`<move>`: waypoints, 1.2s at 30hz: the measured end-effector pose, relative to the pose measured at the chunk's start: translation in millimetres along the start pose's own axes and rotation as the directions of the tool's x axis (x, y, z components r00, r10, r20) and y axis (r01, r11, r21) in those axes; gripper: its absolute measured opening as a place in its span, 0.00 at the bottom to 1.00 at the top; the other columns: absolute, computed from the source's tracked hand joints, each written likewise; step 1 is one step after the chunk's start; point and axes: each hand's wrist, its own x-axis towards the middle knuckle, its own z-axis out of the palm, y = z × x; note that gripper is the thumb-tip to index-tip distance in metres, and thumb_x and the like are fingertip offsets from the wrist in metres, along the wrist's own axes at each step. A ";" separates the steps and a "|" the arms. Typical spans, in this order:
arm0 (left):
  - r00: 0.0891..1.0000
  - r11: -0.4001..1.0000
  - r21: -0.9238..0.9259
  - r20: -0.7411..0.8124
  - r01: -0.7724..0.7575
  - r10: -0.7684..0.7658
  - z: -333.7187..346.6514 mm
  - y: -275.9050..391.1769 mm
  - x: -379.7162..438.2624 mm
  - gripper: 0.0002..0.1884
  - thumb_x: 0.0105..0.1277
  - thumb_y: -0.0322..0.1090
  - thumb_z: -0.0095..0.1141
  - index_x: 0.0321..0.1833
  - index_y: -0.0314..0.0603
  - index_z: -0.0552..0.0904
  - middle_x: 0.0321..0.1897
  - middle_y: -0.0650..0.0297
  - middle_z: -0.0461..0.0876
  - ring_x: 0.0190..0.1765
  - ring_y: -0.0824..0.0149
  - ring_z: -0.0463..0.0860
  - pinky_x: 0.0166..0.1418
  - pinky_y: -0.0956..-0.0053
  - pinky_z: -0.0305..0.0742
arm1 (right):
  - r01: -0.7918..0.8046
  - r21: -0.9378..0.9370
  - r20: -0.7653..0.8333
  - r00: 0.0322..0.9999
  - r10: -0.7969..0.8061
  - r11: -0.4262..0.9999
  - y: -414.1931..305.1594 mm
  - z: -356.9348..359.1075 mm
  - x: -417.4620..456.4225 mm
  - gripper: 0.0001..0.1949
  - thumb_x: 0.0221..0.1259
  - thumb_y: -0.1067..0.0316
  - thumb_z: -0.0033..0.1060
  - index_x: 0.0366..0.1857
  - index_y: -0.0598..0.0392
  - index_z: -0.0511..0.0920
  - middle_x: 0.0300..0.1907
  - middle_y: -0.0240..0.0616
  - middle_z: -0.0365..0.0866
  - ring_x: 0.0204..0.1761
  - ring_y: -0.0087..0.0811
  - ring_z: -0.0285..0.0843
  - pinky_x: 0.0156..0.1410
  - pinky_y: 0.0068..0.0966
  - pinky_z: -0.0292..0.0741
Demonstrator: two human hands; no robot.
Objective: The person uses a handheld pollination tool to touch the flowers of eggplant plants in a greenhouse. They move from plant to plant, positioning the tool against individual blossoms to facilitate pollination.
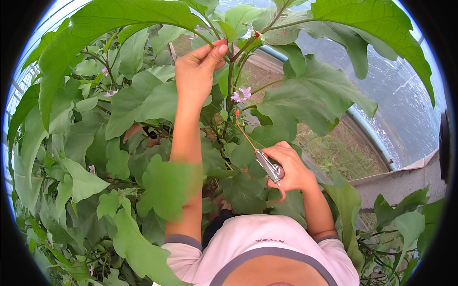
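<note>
At the top of an eggplant plant, my left hand (198, 66) pinches a green leaf stalk (200, 34) between thumb and fingers, beside the dark main stem (230, 77). My right hand (291, 166) grips a small metal hand sprayer (266, 165) lower down on the right. From it a thin copper-coloured tube (244, 134) runs up to a red tip (237, 112). That tip is just below a pale purple eggplant flower (241, 94); whether it touches anything I cannot tell. A red hose (281, 196) curls from the sprayer's rear end.
Dense eggplant leaves (89, 143) fill the left side, and big leaves (315, 89) overhang the right. A red spot (257, 34) marks an upper stem. Clear plastic greenhouse film (400, 107) rises beyond a blue-grey rail (372, 139). Grass (336, 153) grows by a pale low wall (397, 178).
</note>
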 end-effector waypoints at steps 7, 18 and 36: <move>0.999 0.994 0.109 0.037 0.014 -0.018 7.3 8.5 -1.7 0.17 0.68 0.41 0.65 0.52 0.34 0.86 0.41 0.62 0.88 0.44 0.73 0.85 0.51 0.77 0.84 | 0.004 0.006 0.005 1.000 -0.004 1.000 11.4 -7.4 2.9 0.29 0.29 0.67 0.70 0.47 0.58 0.78 0.37 0.44 0.83 0.39 0.45 0.80 0.56 0.36 0.68; 0.967 0.974 0.220 0.234 0.049 -0.102 -14.5 28.4 -18.9 0.17 0.75 0.34 0.55 0.63 0.36 0.80 0.49 0.63 0.85 0.51 0.72 0.84 0.59 0.74 0.81 | 0.213 0.349 0.027 0.971 -0.237 0.913 -5.2 24.4 0.4 0.33 0.25 0.67 0.67 0.49 0.62 0.78 0.40 0.46 0.83 0.39 0.49 0.77 0.56 0.36 0.72; 0.964 0.910 0.412 -0.223 -0.041 0.145 -222.2 23.3 86.0 0.26 0.67 0.36 0.64 0.63 0.27 0.74 0.52 0.52 0.85 0.50 0.66 0.85 0.57 0.72 0.77 | 0.197 0.256 0.029 0.977 -0.212 0.946 -100.1 77.5 66.9 0.20 0.41 0.68 0.67 0.42 0.60 0.75 0.36 0.44 0.76 0.42 0.42 0.75 0.55 0.42 0.72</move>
